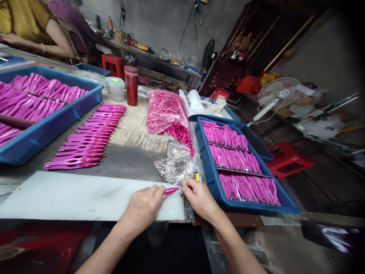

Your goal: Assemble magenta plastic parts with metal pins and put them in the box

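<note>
My left hand [148, 203] is closed around a magenta plastic piece [171, 190]; its tapered tip sticks out to the right above the white board [85, 196]. Just past the board's right end, my right hand [198, 196] is closed with thumb and forefinger pinched together. Whatever those fingertips hold is hidden or too small to make out. Beyond the right hand lies a clear plastic bag [179, 165] of small shiny metal parts. Farther back, an open clear bag [168, 110] bulges with small pink pieces. Long magenta plastic pieces [85, 140] form a slanted row behind the board.
Blue trays [98, 91] [211, 182] of magenta pieces flank the work area left and right. A red tumbler [131, 89] and a lidded plastic tub [116, 91] stand at the back. Another person [37, 30] sits at the far left. Red stools [288, 161] and a fan [278, 93] are at right.
</note>
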Tool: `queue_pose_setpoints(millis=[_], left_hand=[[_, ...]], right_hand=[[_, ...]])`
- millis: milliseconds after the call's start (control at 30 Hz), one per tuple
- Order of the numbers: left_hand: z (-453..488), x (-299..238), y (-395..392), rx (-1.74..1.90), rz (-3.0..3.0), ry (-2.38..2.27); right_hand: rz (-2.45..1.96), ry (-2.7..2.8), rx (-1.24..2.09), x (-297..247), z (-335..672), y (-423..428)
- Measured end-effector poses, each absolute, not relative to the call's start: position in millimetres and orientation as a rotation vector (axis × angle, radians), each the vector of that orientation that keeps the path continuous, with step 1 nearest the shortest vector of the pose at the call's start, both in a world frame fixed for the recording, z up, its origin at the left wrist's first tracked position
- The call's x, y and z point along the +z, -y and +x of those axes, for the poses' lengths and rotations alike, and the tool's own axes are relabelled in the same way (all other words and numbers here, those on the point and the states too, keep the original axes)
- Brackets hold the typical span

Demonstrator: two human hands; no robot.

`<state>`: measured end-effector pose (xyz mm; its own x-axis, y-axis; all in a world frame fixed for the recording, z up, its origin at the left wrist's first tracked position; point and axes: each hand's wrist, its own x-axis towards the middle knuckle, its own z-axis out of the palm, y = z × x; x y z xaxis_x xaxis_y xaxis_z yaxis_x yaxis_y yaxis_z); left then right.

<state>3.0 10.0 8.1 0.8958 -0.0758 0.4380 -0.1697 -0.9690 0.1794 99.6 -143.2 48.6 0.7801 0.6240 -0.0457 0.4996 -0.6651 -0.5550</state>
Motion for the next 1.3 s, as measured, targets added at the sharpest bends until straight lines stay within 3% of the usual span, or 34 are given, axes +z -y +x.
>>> queue_pose_setpoints(millis=[467,900,1300], left_hand=[[2.6,7.8,-10.2,0.626,2.884,0.169],[2.5,8.5,-9.2,0.674,2.881,0.202],[2.0,8.4,-7.7,0.650,2.932,0.221]], right_hand=[[-2.462,0.924,0.281,30.6,95.8,148.6],[-2.742,1.425,-0.170,12.9,93.7,149.7],[-2.296,1.038,0.192,45.8,93.2,151.0]])
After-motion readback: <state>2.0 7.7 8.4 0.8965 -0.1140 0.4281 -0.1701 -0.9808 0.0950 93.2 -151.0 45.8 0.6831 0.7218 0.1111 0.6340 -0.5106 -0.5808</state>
